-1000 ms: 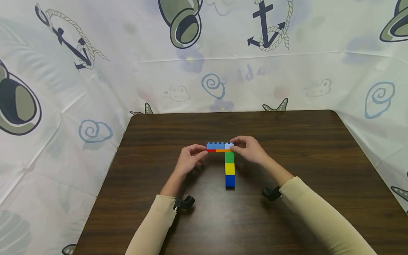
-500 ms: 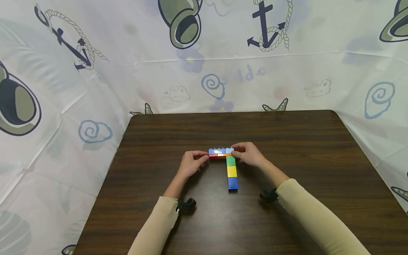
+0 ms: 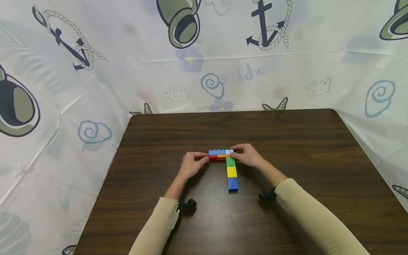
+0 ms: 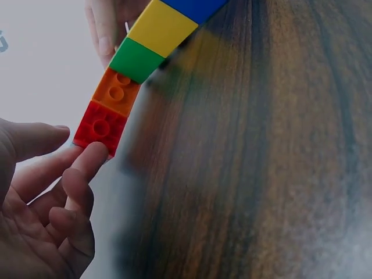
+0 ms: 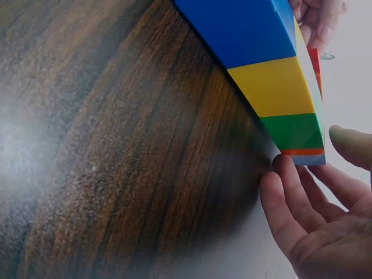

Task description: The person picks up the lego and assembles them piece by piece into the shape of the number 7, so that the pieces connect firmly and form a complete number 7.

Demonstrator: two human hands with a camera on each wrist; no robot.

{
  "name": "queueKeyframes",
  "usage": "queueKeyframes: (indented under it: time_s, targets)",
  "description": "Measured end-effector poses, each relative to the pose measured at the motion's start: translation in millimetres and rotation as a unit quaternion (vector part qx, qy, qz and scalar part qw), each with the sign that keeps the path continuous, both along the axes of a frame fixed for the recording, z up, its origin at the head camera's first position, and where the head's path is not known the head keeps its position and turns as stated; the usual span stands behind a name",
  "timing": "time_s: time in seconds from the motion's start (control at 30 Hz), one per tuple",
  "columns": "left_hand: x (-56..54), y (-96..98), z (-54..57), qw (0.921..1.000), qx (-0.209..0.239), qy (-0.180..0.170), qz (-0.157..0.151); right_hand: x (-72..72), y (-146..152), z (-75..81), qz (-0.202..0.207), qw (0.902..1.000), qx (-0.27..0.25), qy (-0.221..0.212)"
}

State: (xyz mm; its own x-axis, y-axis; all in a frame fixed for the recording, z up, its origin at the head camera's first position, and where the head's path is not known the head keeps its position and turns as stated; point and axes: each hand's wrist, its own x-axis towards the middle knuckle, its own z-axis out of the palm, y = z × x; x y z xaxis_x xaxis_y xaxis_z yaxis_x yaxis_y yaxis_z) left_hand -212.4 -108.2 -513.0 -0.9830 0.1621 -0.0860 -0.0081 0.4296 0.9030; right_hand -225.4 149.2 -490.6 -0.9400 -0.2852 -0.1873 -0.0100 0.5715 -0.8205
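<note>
A toy-brick structure has an upright column of blue (image 3: 233,183), yellow (image 3: 232,171) and green (image 3: 230,162) bricks. Across its top, a bar reaches left: light blue (image 3: 217,152) and pale blue bricks (image 3: 229,151) over red (image 3: 213,157) and orange ones (image 3: 221,158). My left hand (image 3: 191,164) holds the bar's free end between thumb and fingers; in the left wrist view a fingertip touches the red brick's (image 4: 100,127) studless underside. At the opposite end, over the column, my right hand (image 3: 250,156) pinches the pale blue brick. Whether the column's foot touches the table cannot be told.
The dark wood-grain table (image 3: 271,131) has rounded far corners. A white printed cloth (image 3: 137,81) hangs behind it and along its sides. Black wrist mounts (image 3: 187,206) stick out from both cuffs.
Both hands have brought the structure slightly nearer to me and tilted it, so the undersides of the red and orange bricks show more. Within the last half second it has hardly moved.
</note>
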Motion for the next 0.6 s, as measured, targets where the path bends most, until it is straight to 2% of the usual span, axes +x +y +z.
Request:
queueKeyframes:
  time_s: [0.17,0.43,0.6]
  targets:
    - [-0.5,-0.7,-3.0,0.9999,-0.011,0.007,-0.005,1.1,0,-0.2,0.001,1.0000,0.000,-0.007]
    - [-0.6,-5.3,-5.1,0.9997,0.008,-0.018,-0.017,2.5,2,-2.4,0.003,0.9999,-0.005,-0.008]
    - [-2.3,-12.3,-2.6,0.9996,0.015,0.003,-0.023,3.1,7,-1.7,0.008,0.9999,-0.013,-0.005]
